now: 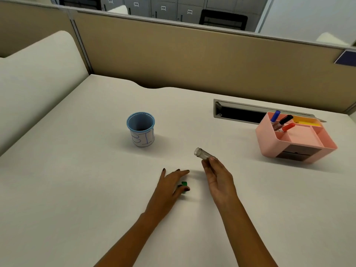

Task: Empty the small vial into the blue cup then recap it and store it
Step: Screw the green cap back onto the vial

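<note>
My right hand holds a small clear vial by its lower end, uncapped, tilted with its open mouth up and to the left. The vial looks empty. My left hand lies low on the table, fingers spread, with a small green cap between thumb and fingers; whether it grips the cap is unclear. The blue cup, with a white label and blue writing, stands upright to the upper left of both hands, well apart from them.
A pink desk organizer with three markers and a yellow item sits at the right. Behind it is a cable slot in the white table. A tan partition runs along the back edge.
</note>
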A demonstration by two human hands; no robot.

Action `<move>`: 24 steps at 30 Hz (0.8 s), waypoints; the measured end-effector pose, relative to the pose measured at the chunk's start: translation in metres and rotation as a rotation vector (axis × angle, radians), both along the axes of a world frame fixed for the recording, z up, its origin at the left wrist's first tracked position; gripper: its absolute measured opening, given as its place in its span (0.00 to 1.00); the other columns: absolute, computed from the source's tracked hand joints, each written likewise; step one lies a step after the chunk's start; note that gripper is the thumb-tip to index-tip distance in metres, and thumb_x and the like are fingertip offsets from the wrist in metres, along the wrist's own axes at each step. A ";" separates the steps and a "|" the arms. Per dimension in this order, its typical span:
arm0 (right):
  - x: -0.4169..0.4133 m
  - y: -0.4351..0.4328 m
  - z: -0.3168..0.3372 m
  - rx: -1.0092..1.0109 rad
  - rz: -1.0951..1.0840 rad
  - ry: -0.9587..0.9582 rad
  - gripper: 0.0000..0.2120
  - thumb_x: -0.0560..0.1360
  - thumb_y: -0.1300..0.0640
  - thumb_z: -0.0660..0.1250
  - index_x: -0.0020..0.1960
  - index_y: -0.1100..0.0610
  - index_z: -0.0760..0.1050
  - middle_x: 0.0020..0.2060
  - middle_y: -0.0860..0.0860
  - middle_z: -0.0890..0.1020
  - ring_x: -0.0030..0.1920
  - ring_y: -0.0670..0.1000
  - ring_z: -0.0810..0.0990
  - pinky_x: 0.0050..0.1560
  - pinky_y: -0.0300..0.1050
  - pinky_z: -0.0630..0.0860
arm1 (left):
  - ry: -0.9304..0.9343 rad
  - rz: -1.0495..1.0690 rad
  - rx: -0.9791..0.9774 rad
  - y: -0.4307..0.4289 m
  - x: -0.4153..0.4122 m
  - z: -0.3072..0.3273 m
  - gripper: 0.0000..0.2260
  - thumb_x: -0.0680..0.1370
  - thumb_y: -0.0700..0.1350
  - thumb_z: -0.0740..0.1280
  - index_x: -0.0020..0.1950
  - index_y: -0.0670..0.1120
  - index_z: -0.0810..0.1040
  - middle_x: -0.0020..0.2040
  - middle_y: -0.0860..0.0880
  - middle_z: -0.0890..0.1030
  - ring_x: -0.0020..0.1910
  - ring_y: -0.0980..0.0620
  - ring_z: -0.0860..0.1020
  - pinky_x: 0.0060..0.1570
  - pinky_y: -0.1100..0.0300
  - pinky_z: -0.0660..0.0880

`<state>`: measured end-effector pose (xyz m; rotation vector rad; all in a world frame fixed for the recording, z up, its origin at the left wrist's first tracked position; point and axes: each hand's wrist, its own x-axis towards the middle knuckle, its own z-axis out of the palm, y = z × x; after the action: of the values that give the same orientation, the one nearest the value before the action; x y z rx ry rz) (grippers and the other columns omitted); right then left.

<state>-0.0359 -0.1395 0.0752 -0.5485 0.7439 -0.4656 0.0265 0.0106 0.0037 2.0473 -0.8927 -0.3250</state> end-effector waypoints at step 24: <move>-0.033 0.050 0.003 -0.666 0.117 0.291 0.13 0.67 0.62 0.76 0.48 0.52 0.77 0.45 0.48 0.84 0.46 0.44 0.84 0.47 0.37 0.76 | 1.542 0.521 -1.113 -0.019 -0.006 0.061 0.05 0.78 0.40 0.61 0.48 0.42 0.76 0.53 0.40 0.81 0.54 0.43 0.79 0.63 0.46 0.71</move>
<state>-0.0692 -0.0894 0.0786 -1.2974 0.8233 -0.5295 0.0207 -0.0087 0.0644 0.5101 0.4186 -0.7153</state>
